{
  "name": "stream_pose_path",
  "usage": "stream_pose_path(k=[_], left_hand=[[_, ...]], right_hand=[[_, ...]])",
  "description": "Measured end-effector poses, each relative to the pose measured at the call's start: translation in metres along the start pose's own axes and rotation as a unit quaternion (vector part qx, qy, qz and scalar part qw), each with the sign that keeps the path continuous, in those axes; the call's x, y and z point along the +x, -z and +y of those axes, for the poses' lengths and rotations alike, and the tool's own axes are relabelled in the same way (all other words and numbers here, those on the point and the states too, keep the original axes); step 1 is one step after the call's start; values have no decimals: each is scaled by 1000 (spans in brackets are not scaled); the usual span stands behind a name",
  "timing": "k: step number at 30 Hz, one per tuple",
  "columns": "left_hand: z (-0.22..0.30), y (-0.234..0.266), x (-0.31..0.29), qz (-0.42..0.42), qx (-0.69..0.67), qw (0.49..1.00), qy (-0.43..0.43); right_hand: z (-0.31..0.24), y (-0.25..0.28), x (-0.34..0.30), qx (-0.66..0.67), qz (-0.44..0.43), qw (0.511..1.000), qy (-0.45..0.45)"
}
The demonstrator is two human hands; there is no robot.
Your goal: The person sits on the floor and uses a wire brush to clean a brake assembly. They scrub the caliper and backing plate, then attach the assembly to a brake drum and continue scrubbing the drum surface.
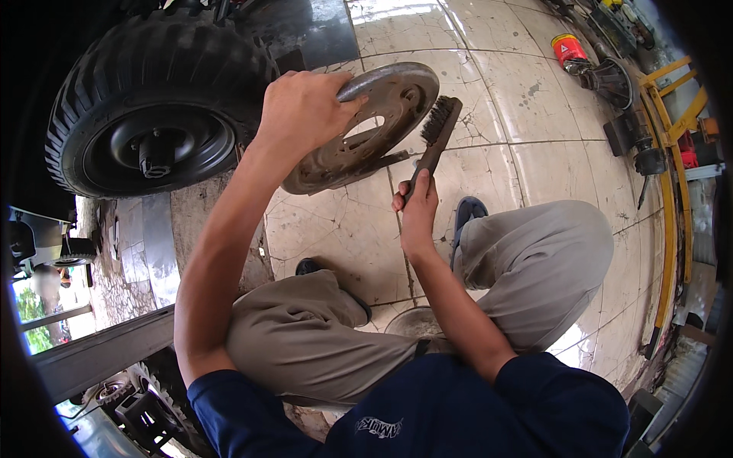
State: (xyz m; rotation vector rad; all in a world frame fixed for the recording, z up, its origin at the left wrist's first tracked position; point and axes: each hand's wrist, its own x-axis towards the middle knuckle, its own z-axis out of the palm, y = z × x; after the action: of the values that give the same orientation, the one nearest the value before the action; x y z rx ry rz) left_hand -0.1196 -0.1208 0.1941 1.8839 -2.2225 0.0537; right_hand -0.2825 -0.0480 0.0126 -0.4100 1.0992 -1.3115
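My left hand (299, 113) grips the upper left rim of a round metal plate (391, 128), brown and worn, with a large center hole and smaller openings. The plate is held up at a tilt above the floor, with a short dark bar sticking out along its lower side. In my right hand (418, 212) is a scrub brush (439, 137) with a dark handle, its bristles turned left toward the plate. A small gap separates the bristles from the plate's right edge. Fingers of my right hand wrap round the handle's lower end.
A big black knobby tire (145, 107) on a vehicle stands at the left. Pale cracked tiles (527, 160) cover the floor. Along the right lie a red can (567, 49), dark metal parts (611, 80) and a yellow metal frame (672, 175). My bent legs flank a low round seat (414, 322).
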Motion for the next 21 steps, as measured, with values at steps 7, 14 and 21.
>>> stream_pose_path(k=[7,14,21], left_hand=[[-4,7,-1,-52,-80,985,143],[-23,1,3,-72,-211,952,211],[-35,-9,-6,-19,-307,912,272]], right_hand=[[-6,0,1,-86,-58,993,-62],[9,-1,-8,-176,-119,971,-110],[10,16,6,-284,-161,942,-81]])
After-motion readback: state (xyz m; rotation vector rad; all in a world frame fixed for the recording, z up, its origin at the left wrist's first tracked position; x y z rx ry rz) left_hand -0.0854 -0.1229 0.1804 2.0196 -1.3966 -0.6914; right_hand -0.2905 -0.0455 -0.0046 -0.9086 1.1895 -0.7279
